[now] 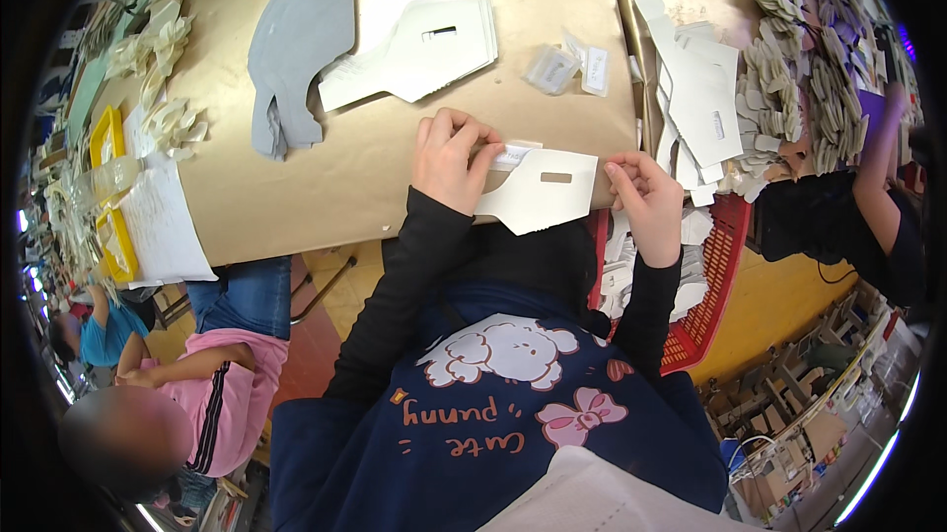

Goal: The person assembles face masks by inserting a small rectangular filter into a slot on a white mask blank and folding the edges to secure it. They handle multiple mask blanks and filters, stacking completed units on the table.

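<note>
A flat white cut piece [543, 205] with a rectangular slot lies at the table's near edge, partly overhanging it. My right hand [648, 205] pinches its right edge between thumb and finger. At the piece's upper left, my left hand [452, 159] has thumb and fingers closed on a small printed label [515, 154]; its fingertips partly hide the label's left end. Farther off lies a stack of similar white slotted pieces [414, 54], beside a stack of grey cut pieces [301, 64]. Small clear bags with labels [567, 69] rest to their right.
Brown paper covers the table [326, 182]. More white pieces [702, 98] and bundles of cut parts [779, 88] pile up at the right. A red basket [712, 295] holding white pieces stands below the table edge. A person in pink [237, 384] sits at the left.
</note>
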`<move>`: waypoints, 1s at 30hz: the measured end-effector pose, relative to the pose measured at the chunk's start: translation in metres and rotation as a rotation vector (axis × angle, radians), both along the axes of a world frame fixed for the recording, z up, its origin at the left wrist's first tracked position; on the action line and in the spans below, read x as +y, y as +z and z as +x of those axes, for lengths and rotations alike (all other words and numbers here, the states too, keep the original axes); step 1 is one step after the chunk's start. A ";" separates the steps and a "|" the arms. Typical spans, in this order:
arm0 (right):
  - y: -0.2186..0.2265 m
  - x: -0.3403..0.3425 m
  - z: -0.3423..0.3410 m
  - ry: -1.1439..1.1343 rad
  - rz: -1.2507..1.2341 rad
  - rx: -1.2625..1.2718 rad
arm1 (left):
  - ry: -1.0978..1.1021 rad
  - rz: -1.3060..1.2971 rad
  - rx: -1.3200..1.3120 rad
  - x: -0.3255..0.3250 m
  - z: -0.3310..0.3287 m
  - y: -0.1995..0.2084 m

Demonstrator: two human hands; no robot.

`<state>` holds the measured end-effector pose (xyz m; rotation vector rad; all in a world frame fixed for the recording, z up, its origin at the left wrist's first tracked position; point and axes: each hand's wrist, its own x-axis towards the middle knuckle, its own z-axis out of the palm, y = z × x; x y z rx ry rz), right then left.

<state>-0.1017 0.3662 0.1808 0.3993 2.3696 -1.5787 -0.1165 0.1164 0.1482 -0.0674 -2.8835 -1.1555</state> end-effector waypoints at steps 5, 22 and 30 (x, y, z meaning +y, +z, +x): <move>0.011 -0.012 0.002 -0.014 -0.013 0.095 | 0.213 0.631 -0.225 -0.020 0.001 0.024; 0.059 -0.079 -0.002 0.199 -0.681 0.135 | 0.050 1.064 -0.416 -0.042 0.029 0.104; 0.063 -0.080 0.005 0.171 -0.654 0.206 | 0.121 1.103 -0.331 -0.037 0.034 0.103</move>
